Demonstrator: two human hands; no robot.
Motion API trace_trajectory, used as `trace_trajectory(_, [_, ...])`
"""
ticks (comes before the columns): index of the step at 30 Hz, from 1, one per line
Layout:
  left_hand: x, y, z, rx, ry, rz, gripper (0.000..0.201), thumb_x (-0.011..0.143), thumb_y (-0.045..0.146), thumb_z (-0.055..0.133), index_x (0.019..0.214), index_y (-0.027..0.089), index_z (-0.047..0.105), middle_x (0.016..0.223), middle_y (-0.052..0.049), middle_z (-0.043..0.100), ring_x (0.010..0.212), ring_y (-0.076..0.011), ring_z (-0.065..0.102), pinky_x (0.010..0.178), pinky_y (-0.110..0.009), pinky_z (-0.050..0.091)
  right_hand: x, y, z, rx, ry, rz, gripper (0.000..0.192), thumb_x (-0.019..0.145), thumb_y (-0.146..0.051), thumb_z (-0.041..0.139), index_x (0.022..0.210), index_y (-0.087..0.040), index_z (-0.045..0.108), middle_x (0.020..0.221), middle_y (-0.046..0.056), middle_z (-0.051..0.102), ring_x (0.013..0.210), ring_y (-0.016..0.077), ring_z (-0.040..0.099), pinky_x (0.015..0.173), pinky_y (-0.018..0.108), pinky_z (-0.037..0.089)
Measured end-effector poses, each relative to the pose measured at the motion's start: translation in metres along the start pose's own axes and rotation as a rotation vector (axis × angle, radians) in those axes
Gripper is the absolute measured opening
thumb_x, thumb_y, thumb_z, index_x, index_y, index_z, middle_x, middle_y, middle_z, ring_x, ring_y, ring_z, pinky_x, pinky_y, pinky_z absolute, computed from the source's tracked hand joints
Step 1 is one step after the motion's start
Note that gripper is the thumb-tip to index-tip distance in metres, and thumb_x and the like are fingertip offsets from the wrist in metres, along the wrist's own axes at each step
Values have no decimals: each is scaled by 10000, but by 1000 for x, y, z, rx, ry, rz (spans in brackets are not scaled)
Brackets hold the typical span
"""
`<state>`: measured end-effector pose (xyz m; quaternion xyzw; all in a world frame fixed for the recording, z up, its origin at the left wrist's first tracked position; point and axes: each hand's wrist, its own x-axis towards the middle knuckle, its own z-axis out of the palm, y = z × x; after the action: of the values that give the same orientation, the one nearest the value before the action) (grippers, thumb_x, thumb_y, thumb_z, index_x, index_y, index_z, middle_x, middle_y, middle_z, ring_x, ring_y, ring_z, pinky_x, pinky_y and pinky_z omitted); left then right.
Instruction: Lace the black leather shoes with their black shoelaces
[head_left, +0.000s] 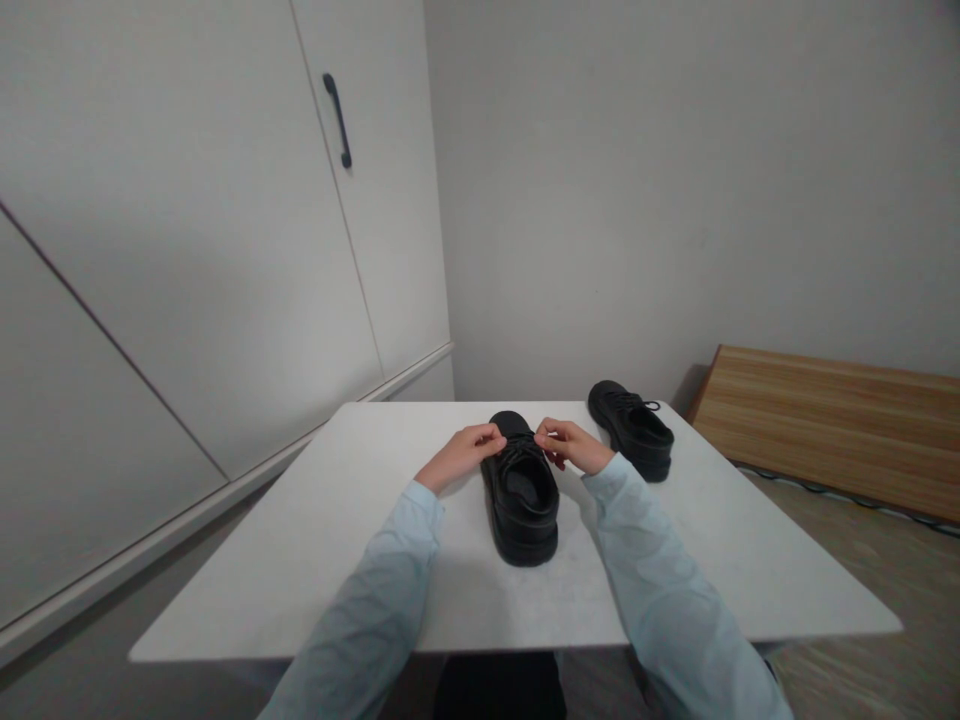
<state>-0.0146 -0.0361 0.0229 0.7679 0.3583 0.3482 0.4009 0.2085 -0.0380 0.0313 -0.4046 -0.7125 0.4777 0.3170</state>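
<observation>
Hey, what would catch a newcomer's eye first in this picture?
Probably the black shoe on the white table, with the left hand and right hand pinched at its laces. Next, a second black shoe near the table's far right corner. Then the dark handle, upper left, on a pale panel.

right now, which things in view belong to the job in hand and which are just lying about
In the job:
- left hand and right hand, at the laces
- near shoe
- table, under the shoe

Lying about, as far as I can judge:
- far shoe, untouched
- wooden board, beyond the table
</observation>
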Motion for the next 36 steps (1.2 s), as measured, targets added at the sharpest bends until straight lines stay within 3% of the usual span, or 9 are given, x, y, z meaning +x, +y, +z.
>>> trace_trajectory(11, [2, -11, -4, -24, -70, -18, 331, 797, 434, 532, 638, 147, 488, 628, 27, 446, 624, -107, 405, 601, -231, 300, 3, 8, -3, -4, -41, 25, 461, 665, -622, 608, 641, -190, 449, 424, -92, 392, 383, 67, 373, 386, 206, 305])
trace_trajectory(26, [0, -17, -6, -104, -131, -58, 303, 783, 405, 558, 640, 148, 485, 636, 24, 457, 636, -107, 418, 617, -234, 309, 2, 11, -5, 26, -65, 106, 458, 647, -604, 635, 628, -186, 451, 439, -102, 351, 373, 49, 325, 374, 199, 259])
trace_trajectory(36, [1, -16, -6, -75, -148, -49, 338, 777, 459, 535, 640, 157, 470, 641, 25, 436, 634, -109, 406, 606, -233, 316, 3, 9, -4, 37, -79, 117, 492, 618, -635, 641, 616, -184, 443, 448, -95, 365, 392, 52, 347, 382, 202, 302])
